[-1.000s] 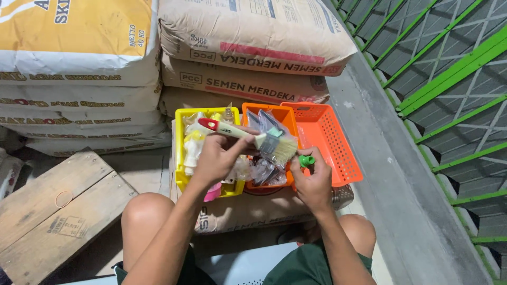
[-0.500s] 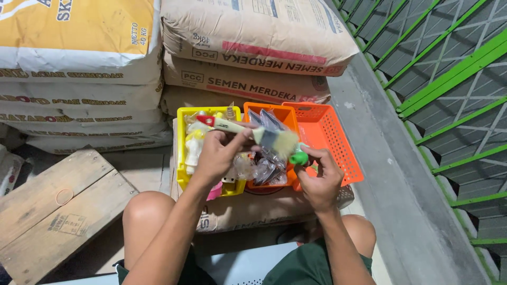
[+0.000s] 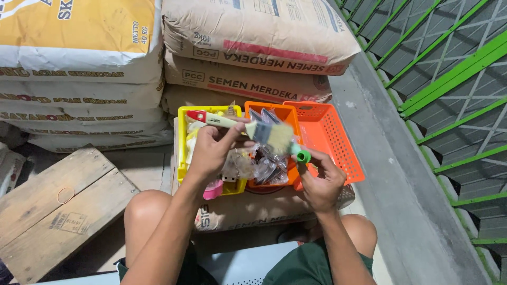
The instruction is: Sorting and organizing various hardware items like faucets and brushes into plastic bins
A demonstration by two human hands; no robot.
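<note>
While the person is sitting with bare knees behind a brown paper sack [image 3: 248, 214], the left hand [image 3: 211, 150] is closing around the pale handle of a paintbrush [image 3: 240, 126], holding it nearly level above the baskets, its red tip pointing left and its light bristles pointing right. The right hand [image 3: 319, 182] is gripping a small green fitting [image 3: 302, 156] between thumb and fingers, holding it up just beside the bristles. Beneath the hands, a yellow basket [image 3: 182, 153] and two orange baskets [image 3: 338, 142] are standing side by side on the sack; clear plastic packets [image 3: 264, 169] are filling the middle one. Stacked cement sacks [image 3: 253, 47] are rising behind, and wooden boards [image 3: 58, 200] are lying to the left.
</note>
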